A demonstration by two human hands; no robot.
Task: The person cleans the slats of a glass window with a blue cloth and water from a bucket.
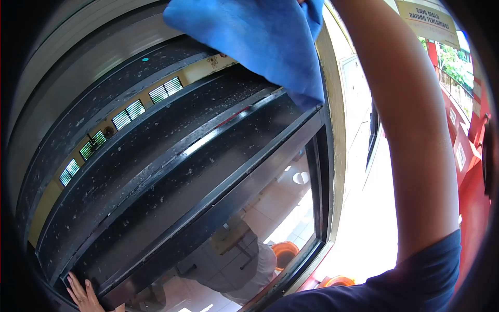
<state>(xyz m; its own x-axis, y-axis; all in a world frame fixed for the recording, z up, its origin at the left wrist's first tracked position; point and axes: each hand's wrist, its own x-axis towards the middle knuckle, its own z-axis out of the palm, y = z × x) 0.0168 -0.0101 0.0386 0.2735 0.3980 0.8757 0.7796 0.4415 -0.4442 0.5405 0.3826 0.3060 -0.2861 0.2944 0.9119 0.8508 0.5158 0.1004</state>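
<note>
A blue cloth hangs at the top, draped over the upper ends of dark louvre slats. My raised right arm leads up to it. Only a bit of my right hand shows at the top edge, gripping the cloth; the rest is out of view. At the lower left, my left hand rests with outstretched fingers against the dark window frame, holding nothing. Pale specks and smudges mark the slats.
Below the slats is a glass pane reflecting a tiled floor and an orange bucket. Part of an orange container shows at the bottom. A pale wall edge runs beside the frame. A lettered sign hangs at the upper right.
</note>
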